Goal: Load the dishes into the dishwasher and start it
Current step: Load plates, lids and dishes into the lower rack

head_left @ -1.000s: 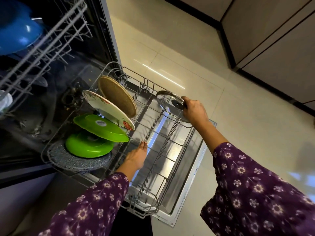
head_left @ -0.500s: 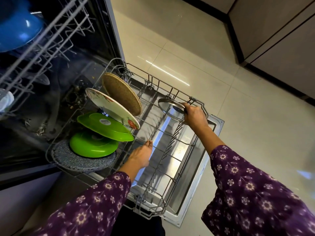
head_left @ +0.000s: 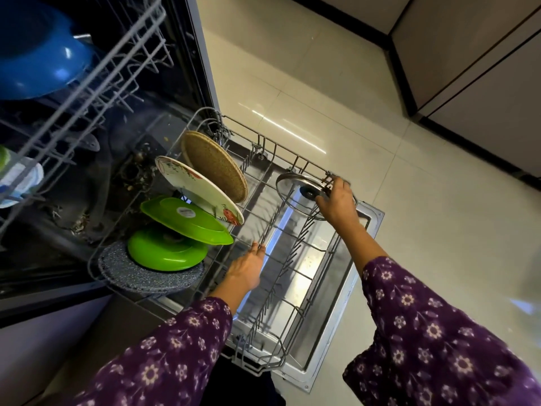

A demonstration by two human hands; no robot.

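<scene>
Head view. The lower rack [head_left: 292,259] is pulled out over the open dishwasher door [head_left: 345,300], which lies flat above the tiled floor [head_left: 409,200].

My right grip [head_left: 336,202] is at the rack's far right corner, clamped on a glass lid [head_left: 292,197]. The fingers are curled over the lid's right edge, just beside its dark knob [head_left: 310,192]. The lid is tilted, metal rim uppermost, with its lower edge down among the wire tines. Whether it rests fully on them I cannot tell.

My left grip [head_left: 244,269] holds nothing: the fingers are straight and together, the tips touching a wire near the rack's middle tine row.

The left side of the rack is loaded in a row, far to near:
- a brown woven round plate [head_left: 215,167], on edge
- a white floral plate [head_left: 196,190], leaning
- a green plate [head_left: 187,219], tilted, underside up
- a green bowl [head_left: 165,250], upturned
- a grey speckled plate [head_left: 146,276], nearest the rack's left corner

The right half of the rack carries the lid only.

In the upper rack [head_left: 87,83], top left, a blue bowl [head_left: 41,63] sits upturned. Other items there are cut off at the picture's edge and cannot be identified.

Both sleeves are purple with a flower print.
</scene>
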